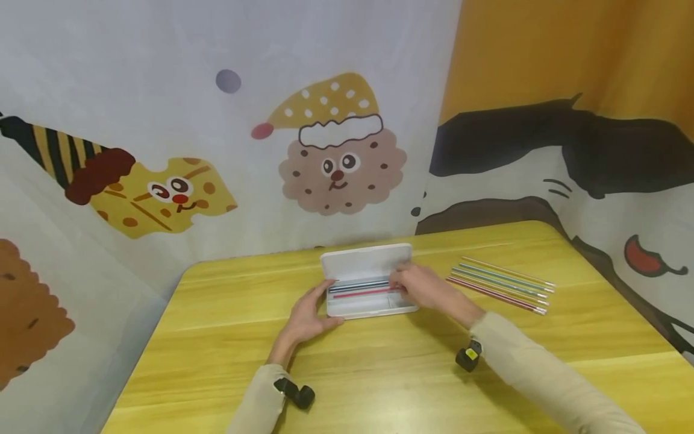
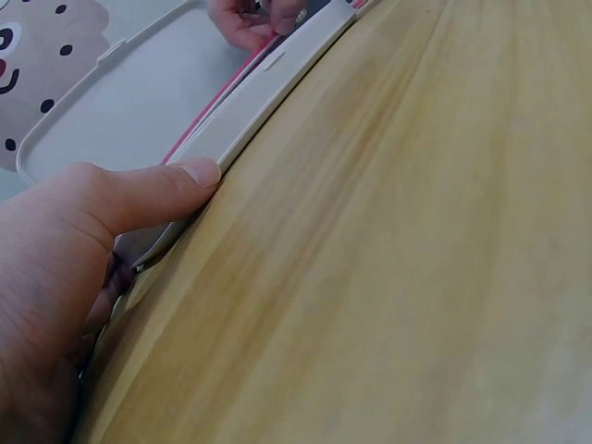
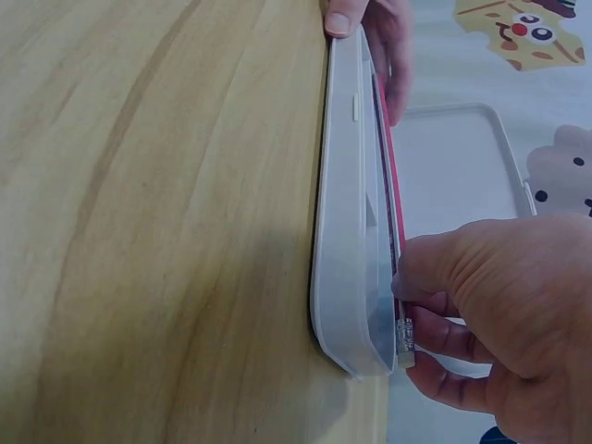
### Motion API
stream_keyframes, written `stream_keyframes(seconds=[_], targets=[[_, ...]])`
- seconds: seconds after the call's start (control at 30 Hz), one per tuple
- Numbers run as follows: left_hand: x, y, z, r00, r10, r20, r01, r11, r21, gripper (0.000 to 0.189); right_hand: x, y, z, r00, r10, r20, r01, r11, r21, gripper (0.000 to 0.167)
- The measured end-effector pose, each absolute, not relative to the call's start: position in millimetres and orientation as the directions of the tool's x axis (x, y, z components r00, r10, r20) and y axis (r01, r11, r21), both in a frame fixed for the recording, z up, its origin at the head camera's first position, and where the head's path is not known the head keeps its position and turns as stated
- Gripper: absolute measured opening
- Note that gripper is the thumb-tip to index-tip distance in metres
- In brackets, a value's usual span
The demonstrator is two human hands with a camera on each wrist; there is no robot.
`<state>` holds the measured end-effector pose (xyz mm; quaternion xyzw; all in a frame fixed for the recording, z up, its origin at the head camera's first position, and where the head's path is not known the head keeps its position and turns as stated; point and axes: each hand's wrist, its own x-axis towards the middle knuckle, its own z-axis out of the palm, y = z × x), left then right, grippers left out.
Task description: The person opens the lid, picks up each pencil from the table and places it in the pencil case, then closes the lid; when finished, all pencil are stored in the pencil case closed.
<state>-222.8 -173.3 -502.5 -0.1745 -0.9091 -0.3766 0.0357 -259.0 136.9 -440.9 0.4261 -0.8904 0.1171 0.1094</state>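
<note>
A white pencil case [image 1: 360,306] lies on the table with its lid [image 1: 363,260] raised at the back. My left hand [image 1: 306,319] grips its left end, the thumb [image 2: 180,188] against the front wall. At the case's right end, my right hand [image 1: 425,286] pinches a red pencil [image 3: 393,176] near its eraser end, between thumb and fingers. This pencil stretches lengthwise over the tray, with the eraser end by the case's right wall. Several dark blue pencils [image 1: 358,287] rest in the tray behind it, partly hidden by my right hand.
Several loose pencils [image 1: 501,286], red, teal and light-coloured, lie side by side on the table [image 1: 368,374] to the right of the case. Close behind the table hangs a cloth [image 1: 347,36] printed with cartoon figures.
</note>
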Motion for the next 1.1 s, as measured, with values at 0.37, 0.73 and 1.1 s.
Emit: stream_keyframes(seconds=[0.37,0.73,1.1], targets=[[-221,-171,-502,-0.940,0.278,0.199,0.336,0.645,0.687,0.088,-260,131,-439,-0.614,-0.739,0.276,-0.786,0.604,-0.131,0.019],[-221,-171,-502,-0.944,0.271,0.189,0.324,0.647,0.690,0.088,-263,128,-442,-0.617,-0.740,0.266,-0.786,0.599,-0.157,0.019],[-221,-171,-504,-0.946,0.270,0.179,0.317,0.659,0.682,0.088,-264,130,-445,-0.619,-0.729,0.293,-0.785,0.592,-0.186,0.017]])
